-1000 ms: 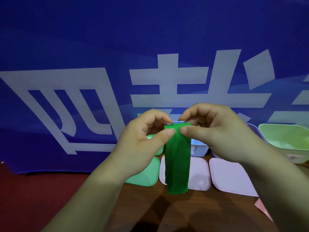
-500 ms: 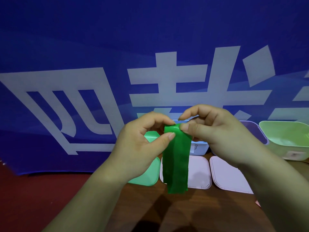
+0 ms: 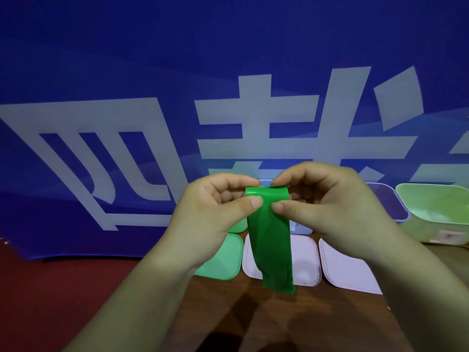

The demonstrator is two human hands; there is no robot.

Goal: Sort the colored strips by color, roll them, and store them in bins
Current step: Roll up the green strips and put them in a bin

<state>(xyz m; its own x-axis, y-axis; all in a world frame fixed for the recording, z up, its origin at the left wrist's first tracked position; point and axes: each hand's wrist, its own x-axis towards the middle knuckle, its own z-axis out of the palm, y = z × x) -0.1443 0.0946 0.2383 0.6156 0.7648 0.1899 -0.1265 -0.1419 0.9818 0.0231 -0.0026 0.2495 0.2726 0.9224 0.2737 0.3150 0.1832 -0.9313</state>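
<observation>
green strip (image 3: 270,237), one only, hangs above the table (image 3: 279,323), its top end folded over between two hands. head view: the left hand (image 3: 215,212), at 9 o'clock of that top end, pinches it with the thumb in front and curled fingers behind. the right hand (image 3: 330,204), at 3 o'clock, pinches it likewise. the loose end dangles towards 6 o'clock. three lids lie flat behind it: one green lid (image 3: 223,262) at 8 o'clock, a middle pink lid (image 3: 305,262) partly hidden by the strip, a right pink lid (image 3: 347,270) at 4 o'clock. four bins show, partly hidden: small green bin (image 3: 239,226), blue bin (image 3: 302,228), purple bin (image 3: 388,201), light green bin (image 3: 441,212) farthest towards 3 o'clock. one blue banner (image 3: 228,72) fills 12 o'clock.
</observation>
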